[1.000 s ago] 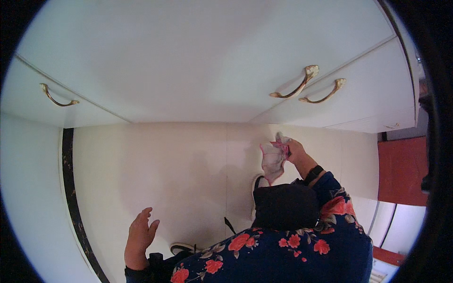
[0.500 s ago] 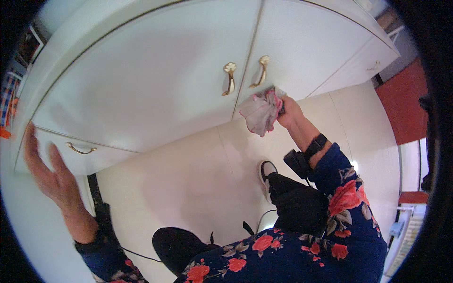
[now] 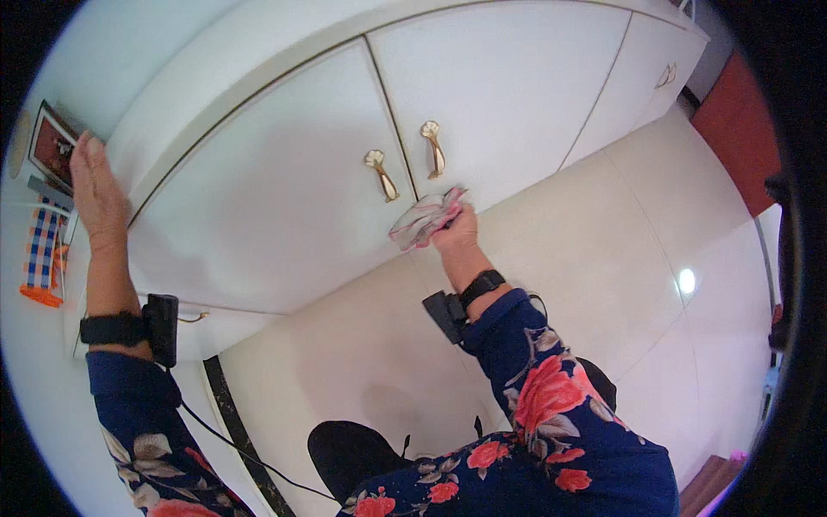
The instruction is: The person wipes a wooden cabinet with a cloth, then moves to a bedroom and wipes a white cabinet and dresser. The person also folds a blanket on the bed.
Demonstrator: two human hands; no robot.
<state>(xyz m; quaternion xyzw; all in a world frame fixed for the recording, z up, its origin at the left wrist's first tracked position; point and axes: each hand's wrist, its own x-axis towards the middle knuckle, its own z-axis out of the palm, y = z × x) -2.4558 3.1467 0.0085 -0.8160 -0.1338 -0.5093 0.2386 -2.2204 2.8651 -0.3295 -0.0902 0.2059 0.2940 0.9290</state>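
Note:
My right hand (image 3: pixel 458 231) grips a crumpled pale grey cloth (image 3: pixel 426 220) with pink edging, close to the lower part of the white cabinet doors (image 3: pixel 508 95), below their two handles. Whether the cloth touches the door I cannot tell. At the far left, my left hand (image 3: pixel 99 194) holds nothing; its fingers are stretched out by the cabinet's top edge, just beside a dark framed picture (image 3: pixel 53 148). One ornate gold-and-white handle (image 3: pixel 382 176) sits on the left door and another handle (image 3: pixel 433 148) on the right door.
A blue-and-white checked cloth with orange trim (image 3: pixel 43 254) hangs left of the cabinet. A small drawer handle (image 3: pixel 195 318) shows low on the left. Pale floor tiles (image 3: pixel 568 258) lie below; a red-brown panel (image 3: pixel 739 133) stands at the right. A thin cable trails from my left wrist.
My left hand has moved up to the cabinet's top edge by the framed picture. My right hand has shifted left in view with the cloth still in it, and the whole view has turned.

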